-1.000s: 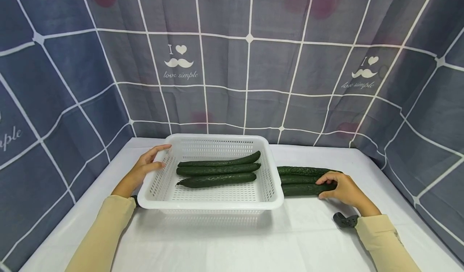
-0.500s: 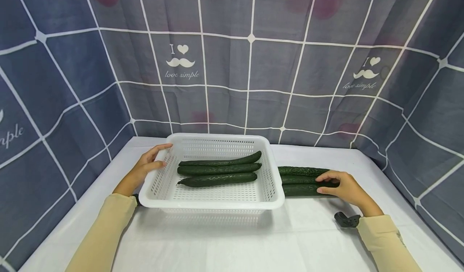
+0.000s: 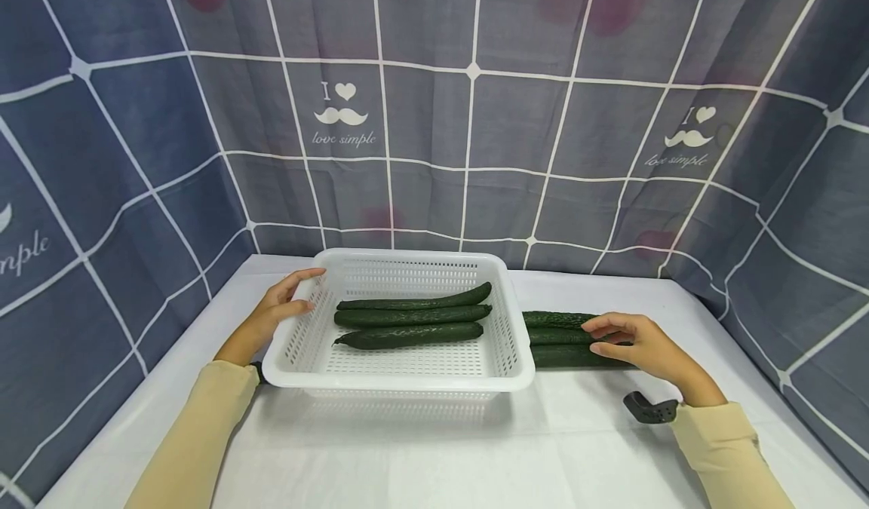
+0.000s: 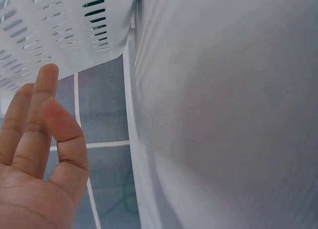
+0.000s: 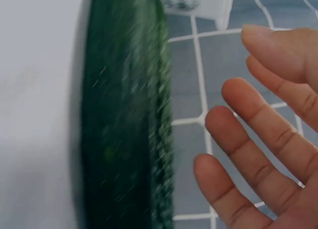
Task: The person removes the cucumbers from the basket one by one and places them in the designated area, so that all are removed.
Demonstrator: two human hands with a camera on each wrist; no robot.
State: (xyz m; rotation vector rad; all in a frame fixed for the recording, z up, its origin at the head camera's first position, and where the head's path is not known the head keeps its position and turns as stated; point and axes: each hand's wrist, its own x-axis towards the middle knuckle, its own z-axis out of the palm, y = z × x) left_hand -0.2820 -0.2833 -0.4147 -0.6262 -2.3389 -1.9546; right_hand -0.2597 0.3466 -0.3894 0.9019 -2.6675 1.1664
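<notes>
A white perforated plastic basket [image 3: 414, 381] stands on the table, with three dark green cucumbers [image 3: 410, 335] lying side by side in it. My left hand [image 3: 274, 309] touches the basket's left end, its fingers nearly straight; the left wrist view shows the fingertips [image 4: 48, 72] against the outer wall. More cucumbers [image 3: 557, 354] lie in a row on the table, right of the basket. Over their right ends hovers my right hand [image 3: 634, 347], holding nothing. In the right wrist view its loosely bent fingers [image 5: 238, 134] are apart from the bumpy cucumber [image 5: 124, 110].
A white cloth covers the table [image 3: 434, 456]. Grey-blue checked curtains [image 3: 434, 117] stand close behind and at both sides. A black strap-like device [image 3: 648, 409] sits at my right wrist. The basket's right rim is close to the left ends of the loose cucumbers.
My right hand has risen slightly off the cucumbers and its fingers have moved a little left and back. The left hand keeps its place on the basket. The view has shifted slightly.
</notes>
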